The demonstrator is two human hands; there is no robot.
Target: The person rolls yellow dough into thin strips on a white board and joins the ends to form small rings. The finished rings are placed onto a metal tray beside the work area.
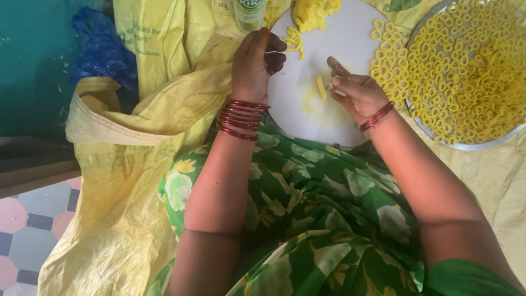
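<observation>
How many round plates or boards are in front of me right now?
2: a white round board under both hands at centre, and a metal round tray of yellow dough rings at right, partly cut off by the frame.

Yellow woven sacking (131, 181) covers a tiled floor (33, 230), carrying a round white board (339, 115) and a metal tray (471, 143).
</observation>
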